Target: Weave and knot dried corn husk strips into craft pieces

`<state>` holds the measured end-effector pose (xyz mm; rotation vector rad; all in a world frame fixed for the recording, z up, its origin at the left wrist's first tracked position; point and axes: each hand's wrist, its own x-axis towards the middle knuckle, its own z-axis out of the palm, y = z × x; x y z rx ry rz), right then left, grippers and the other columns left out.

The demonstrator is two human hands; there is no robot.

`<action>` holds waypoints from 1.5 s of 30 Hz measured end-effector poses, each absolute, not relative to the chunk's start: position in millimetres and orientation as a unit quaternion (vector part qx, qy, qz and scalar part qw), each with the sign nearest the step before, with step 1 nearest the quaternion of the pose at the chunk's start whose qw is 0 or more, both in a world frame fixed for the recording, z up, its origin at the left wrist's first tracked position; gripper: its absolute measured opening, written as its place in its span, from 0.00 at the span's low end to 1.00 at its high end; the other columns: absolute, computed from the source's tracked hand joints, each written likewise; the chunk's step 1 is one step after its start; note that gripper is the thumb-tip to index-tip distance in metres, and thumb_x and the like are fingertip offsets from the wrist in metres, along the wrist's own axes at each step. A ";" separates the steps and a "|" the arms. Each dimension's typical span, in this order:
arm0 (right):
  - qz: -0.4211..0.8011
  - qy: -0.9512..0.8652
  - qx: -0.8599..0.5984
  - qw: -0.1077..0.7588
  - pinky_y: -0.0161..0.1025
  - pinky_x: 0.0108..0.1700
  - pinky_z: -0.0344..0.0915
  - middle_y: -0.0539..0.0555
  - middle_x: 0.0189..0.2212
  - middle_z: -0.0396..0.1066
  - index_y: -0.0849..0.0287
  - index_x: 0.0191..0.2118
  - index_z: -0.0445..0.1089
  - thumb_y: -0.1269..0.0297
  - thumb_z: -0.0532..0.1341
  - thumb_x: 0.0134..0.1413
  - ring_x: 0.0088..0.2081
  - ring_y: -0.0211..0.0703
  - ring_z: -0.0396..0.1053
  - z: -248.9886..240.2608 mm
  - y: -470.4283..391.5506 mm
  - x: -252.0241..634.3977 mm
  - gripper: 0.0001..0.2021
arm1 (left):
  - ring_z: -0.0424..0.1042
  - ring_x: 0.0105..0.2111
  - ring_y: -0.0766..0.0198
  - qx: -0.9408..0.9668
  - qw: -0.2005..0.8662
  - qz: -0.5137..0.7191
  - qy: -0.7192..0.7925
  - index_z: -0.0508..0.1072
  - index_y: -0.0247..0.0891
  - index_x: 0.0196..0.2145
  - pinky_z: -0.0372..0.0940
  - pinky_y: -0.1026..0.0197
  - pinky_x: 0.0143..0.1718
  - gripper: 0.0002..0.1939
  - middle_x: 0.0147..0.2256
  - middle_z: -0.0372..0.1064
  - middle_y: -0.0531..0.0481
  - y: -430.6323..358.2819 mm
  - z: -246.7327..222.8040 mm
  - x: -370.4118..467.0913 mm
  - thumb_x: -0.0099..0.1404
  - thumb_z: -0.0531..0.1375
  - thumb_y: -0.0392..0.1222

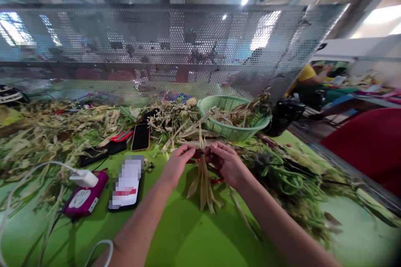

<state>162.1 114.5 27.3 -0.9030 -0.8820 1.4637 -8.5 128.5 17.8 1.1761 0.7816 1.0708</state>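
Observation:
A bundle of dried corn husks hangs between my hands, its strips fanning down over the green table. My left hand pinches the bundle's narrow neck from the left. From the right, my right hand closes its fingers at the same neck, where a dark tie seems to go round. Just below the right fingers shows a bit of red, partly hidden by the hand and the husks. A loose husk strip lies beside my right forearm.
A green plastic basket with dried husks stands behind my hands. Husk heaps cover the left; green fibres lie right. Two phones, red-handled scissors and a purple power strip with white cable sit left. A perforated metal screen rises behind.

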 end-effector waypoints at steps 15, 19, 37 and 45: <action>0.640 -0.401 -0.338 0.562 0.34 0.36 0.66 0.49 0.28 0.73 0.58 0.27 0.69 0.61 0.67 0.49 0.28 0.35 0.69 22.3 114.6 160.0 0.09 | 0.66 0.24 0.71 0.343 0.757 0.449 0.329 0.71 0.34 0.28 0.61 0.65 0.29 0.17 0.25 0.68 0.55 125.7 12.2 -2.0 0.43 0.72 0.43; 0.634 -0.403 -0.338 0.567 0.34 0.37 0.66 0.49 0.28 0.73 0.58 0.27 0.69 0.61 0.68 0.49 0.29 0.35 0.69 23.6 113.9 159.6 0.09 | 0.67 0.25 0.69 0.368 0.759 0.415 0.342 0.73 0.34 0.31 0.61 0.64 0.30 0.18 0.28 0.72 0.51 124.4 10.7 -1.4 0.46 0.71 0.47; 0.502 -0.542 -0.420 0.526 0.35 0.35 0.64 0.51 0.33 0.72 0.56 0.41 0.70 0.60 0.68 0.45 0.33 0.39 0.68 24.5 112.9 152.2 0.15 | 0.64 0.26 0.68 0.397 0.682 0.493 0.366 0.70 0.35 0.26 0.59 0.64 0.33 0.13 0.24 0.67 0.55 125.6 12.8 2.2 0.47 0.68 0.44; 0.283 -0.667 -0.499 0.476 0.39 0.36 0.62 0.51 0.28 0.72 0.54 0.32 0.75 0.62 0.65 0.50 0.32 0.45 0.68 18.8 114.5 156.5 0.04 | 0.65 0.27 0.69 0.396 0.678 0.496 0.371 0.72 0.34 0.26 0.59 0.65 0.33 0.11 0.24 0.69 0.55 126.6 17.4 -1.7 0.47 0.69 0.43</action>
